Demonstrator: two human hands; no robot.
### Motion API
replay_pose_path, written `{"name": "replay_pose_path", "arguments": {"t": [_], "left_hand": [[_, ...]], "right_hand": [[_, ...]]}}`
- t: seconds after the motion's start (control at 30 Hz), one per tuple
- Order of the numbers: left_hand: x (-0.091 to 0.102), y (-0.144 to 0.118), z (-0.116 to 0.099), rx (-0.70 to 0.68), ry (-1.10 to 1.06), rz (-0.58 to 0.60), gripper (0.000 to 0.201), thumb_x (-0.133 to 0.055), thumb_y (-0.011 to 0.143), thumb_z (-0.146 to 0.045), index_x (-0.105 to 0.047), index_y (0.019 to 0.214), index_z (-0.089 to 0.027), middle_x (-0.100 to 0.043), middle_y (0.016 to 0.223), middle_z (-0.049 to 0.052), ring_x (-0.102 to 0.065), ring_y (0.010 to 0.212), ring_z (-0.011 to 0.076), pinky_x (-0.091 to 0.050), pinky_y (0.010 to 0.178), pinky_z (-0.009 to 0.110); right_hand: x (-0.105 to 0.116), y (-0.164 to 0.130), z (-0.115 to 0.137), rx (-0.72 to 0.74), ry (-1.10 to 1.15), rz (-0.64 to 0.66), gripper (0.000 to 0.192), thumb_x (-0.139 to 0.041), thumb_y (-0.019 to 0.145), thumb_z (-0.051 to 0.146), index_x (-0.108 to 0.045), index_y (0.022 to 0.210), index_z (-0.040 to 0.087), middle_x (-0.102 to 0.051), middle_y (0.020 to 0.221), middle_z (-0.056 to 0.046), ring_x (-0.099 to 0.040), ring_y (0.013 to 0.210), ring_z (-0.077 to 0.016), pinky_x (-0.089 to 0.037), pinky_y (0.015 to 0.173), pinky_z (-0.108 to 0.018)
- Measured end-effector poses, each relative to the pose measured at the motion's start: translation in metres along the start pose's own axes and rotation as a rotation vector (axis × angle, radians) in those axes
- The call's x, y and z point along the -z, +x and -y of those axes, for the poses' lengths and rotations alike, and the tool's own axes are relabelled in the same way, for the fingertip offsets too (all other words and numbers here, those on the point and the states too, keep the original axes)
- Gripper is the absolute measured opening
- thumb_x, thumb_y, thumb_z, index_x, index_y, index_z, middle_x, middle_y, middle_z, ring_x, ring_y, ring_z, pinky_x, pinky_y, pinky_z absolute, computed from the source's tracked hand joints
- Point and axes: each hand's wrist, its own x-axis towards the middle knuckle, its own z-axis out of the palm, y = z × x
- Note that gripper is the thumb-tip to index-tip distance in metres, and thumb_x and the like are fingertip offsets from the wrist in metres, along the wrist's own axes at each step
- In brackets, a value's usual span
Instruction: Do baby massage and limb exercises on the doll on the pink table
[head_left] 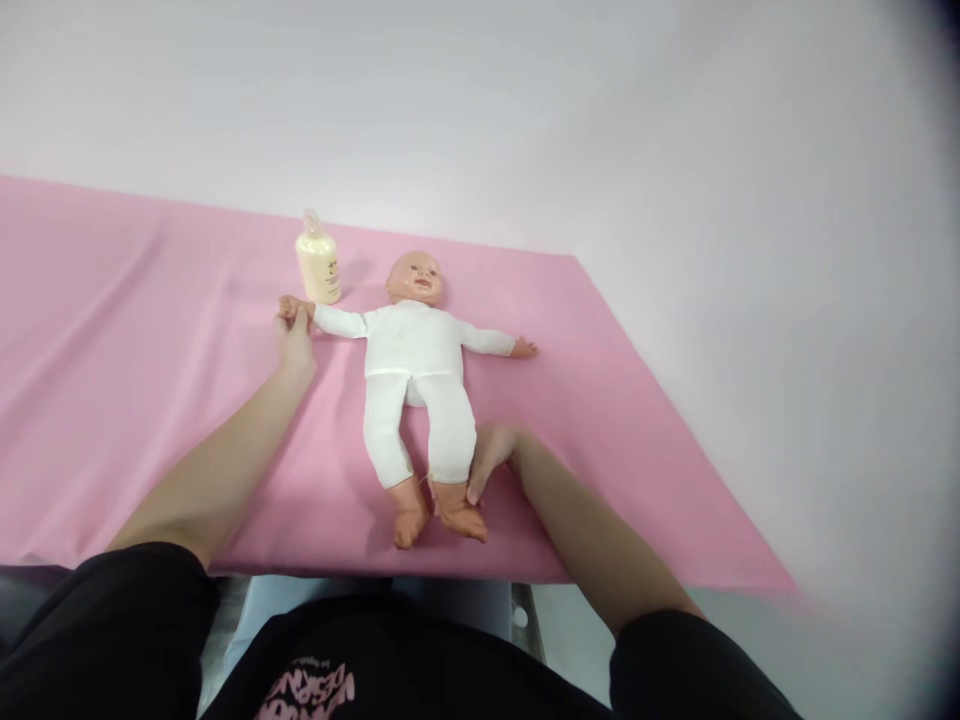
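Doll (414, 340) is flat on its back, face up, arms out, on the pink-covered desk (600, 400). Progress imo: doll's laid out w/ two limbs held, pump bottle (320, 268) untouched; what's left, can't tell tbh. L hand (294, 338) has fingers pinched on the doll's outstretched hand. R hand (491, 455) has fingers curled around the doll's ankle at the opp. side, some hidden underneath. Bottle's upright just beyond the doll's held arm, apart from its head.

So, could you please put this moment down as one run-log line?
left hand: holding white-clad baby doll by one hand | right hand: around its ankle | pale-yellow pump bottle: upright on pink sheet
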Motion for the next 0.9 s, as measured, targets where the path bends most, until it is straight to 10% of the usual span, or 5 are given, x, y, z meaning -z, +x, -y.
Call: {"name": "replay_pose_path", "arguments": {"t": [0.13, 0.33, 0.47, 0.63, 0.9], "left_hand": [[-0.007, -0.034, -0.015, -0.291, 0.162, 0.205, 0.036, -0.073, 0.092, -0.042, -0.058, 0.119, -0.023, -0.065, 0.135, 0.010, -0.061, 0.133, 0.0226, -0.044, 0.121, 0.041], [-0.017, -0.097, -0.036, -0.660, 0.520, 0.874, 0.036, -0.058, 0.101, -0.044, -0.066, 0.129, -0.024, -0.072, 0.131, 0.011, -0.064, 0.133, 0.0249, -0.048, 0.119, 0.047], [-0.021, -0.100, -0.035, -0.761, 0.536, 1.082, 0.033, -0.051, 0.104, -0.041, -0.071, 0.124, -0.023, -0.075, 0.127, 0.011, -0.063, 0.136, 0.0245, -0.047, 0.120, 0.050], [-0.018, -0.095, -0.035, -0.649, 0.546, 0.949, 0.035, -0.056, 0.102, -0.042, -0.069, 0.126, -0.021, -0.073, 0.131, 0.011, -0.063, 0.134, 0.0250, -0.047, 0.120, 0.048], [-0.006, -0.041, -0.013, -0.350, 0.241, 0.322, 0.047, -0.070, 0.092, -0.053, -0.056, 0.127, -0.026, -0.063, 0.139, 0.011, -0.061, 0.134, 0.0220, -0.046, 0.119, 0.038]], "right_hand": [[-0.002, -0.001, -0.006, 0.260, 0.095, 0.097, 0.048, -0.093, 0.070, 0.041, -0.072, 0.102, 0.013, -0.078, 0.100, -0.012, -0.077, 0.095, -0.0223, -0.062, 0.084, -0.029], [0.003, -0.005, -0.010, 0.753, 0.422, -0.182, 0.056, -0.084, 0.072, 0.053, -0.064, 0.103, 0.012, -0.075, 0.088, -0.008, -0.069, 0.064, -0.0157, -0.055, 0.052, -0.024], [0.008, -0.001, -0.005, 0.766, 0.544, -0.463, 0.048, -0.071, 0.083, 0.056, -0.061, 0.102, 0.013, -0.069, 0.082, -0.003, -0.057, 0.052, -0.0103, -0.044, 0.041, -0.021], [-0.001, 0.001, -0.002, 0.706, 0.495, -0.637, 0.044, -0.069, 0.085, 0.051, -0.066, 0.100, 0.010, -0.071, 0.084, -0.006, -0.063, 0.059, -0.0125, -0.050, 0.049, -0.023], [-0.006, -0.002, 0.007, 0.384, 0.175, 0.108, 0.047, -0.089, 0.074, 0.031, -0.067, 0.110, 0.012, -0.078, 0.102, -0.013, -0.077, 0.097, -0.0265, -0.062, 0.085, -0.037]]}}
